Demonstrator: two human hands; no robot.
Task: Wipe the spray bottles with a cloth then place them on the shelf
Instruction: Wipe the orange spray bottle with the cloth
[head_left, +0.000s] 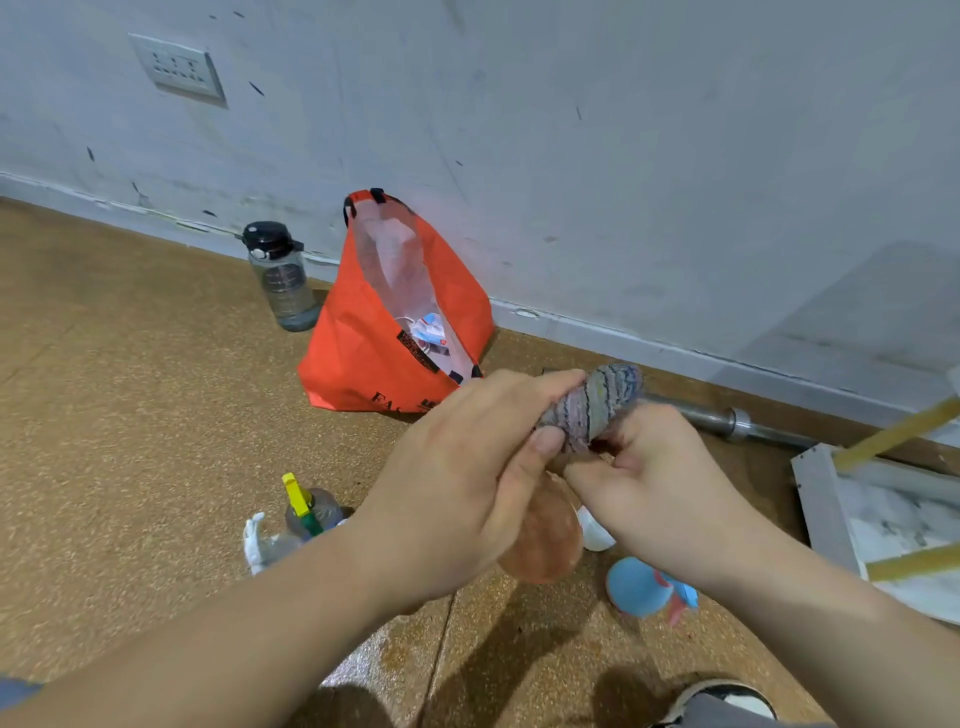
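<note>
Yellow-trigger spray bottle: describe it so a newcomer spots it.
Find the orange bag against the wall, then come down the floor. The spray bottle sits left of the left hand; unlike the white-triggered bottle beside it, its trigger is yellow.

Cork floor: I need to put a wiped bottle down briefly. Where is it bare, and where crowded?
Bare: the cork floor left of the black-capped clear water bottle and orange fabric bag, and the strip between that bag and the yellow-trigger spray bottle. Crowded: around the white-trigger spray bottle and blue spray bottle, and by the steel bar and white shelf.
</note>
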